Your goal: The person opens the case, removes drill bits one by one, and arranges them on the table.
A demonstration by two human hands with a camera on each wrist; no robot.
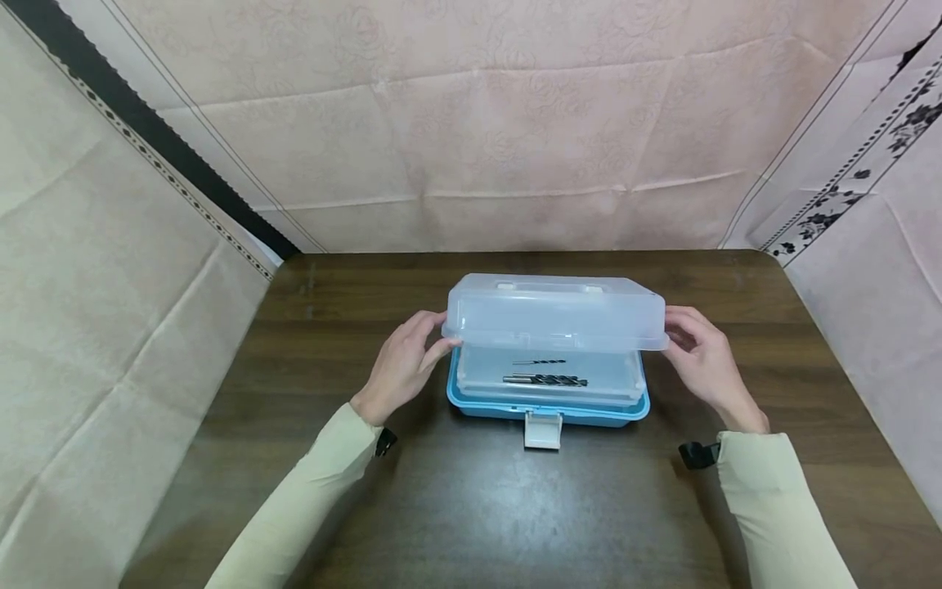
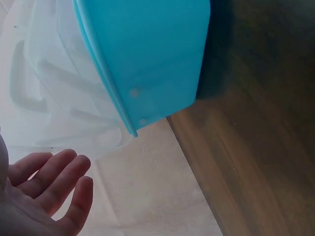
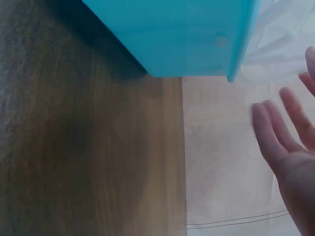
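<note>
Toward the back of the brown wooden table (image 1: pixel 471 499), near a pale patterned cloth (image 1: pixel 515 147), sits a blue toolbox (image 1: pixel 489 409) with its translucent lid (image 1: pixel 555 315) partly raised. The left hand (image 1: pixel 401 360) pinches the lid's left end, thumb on the front corner; the right hand (image 1: pixel 710 364) holds the opposite end lightly between thumb and forefinger, its other fingers spread off the plastic. What could go wrong from here is mostly a matter of grip: both holds look like fingertip ones, so if a finger slid off the smooth plastic the lid might drop back onto the rim or nip a thumb. If one end were lifted faster than the other, the lid might twist at its back edge — the hinge there is hidden — and a hard pull backward could perhaps drag or tip the box. A jolt would likely set the bits rolling, since the larger drill bit (image 1: pixel 548 380) and the smaller drill bit (image 1: pixel 540 361) are round and appear to lie loose at the translucent inner tray (image 1: pixel 474 380). The toolbox's long axis runs left to right, its white latch (image 1: pixel 542 431) hanging down at the front and facing the person. Both bits lie along that same axis, roughly parallel — smooth shanks to the left, fluted ends pointing right.
</note>
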